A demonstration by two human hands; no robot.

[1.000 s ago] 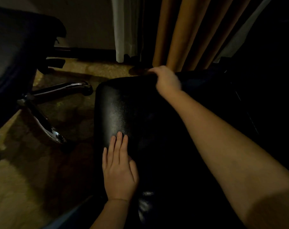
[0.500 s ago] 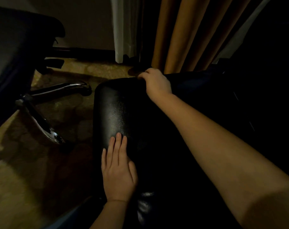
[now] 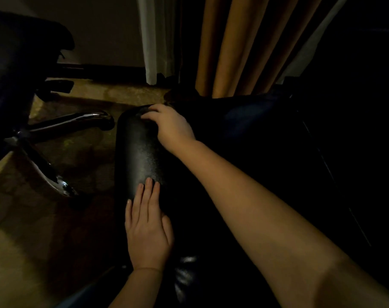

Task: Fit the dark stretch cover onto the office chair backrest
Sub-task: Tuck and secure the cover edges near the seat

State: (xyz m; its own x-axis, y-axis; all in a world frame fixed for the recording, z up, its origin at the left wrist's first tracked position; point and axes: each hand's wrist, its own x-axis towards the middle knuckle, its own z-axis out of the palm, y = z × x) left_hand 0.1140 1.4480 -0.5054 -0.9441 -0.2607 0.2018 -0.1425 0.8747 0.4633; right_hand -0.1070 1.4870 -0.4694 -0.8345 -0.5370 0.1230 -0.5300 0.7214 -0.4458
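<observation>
The backrest fills the middle of the view, tilted towards the camera, black with a fine grainy sheen. The dark cover lies bunched along its upper right side, faintly blue in the dim light. The left hand rests flat on the backrest with its fingers straight and together. The right hand is at the top edge with its fingers curled, but it is too dark to tell whether they pinch any fabric. Below is a patterned carpet. A second chair with a chrome base stands to the left, and ochre curtains and a white curtain hang behind.
</observation>
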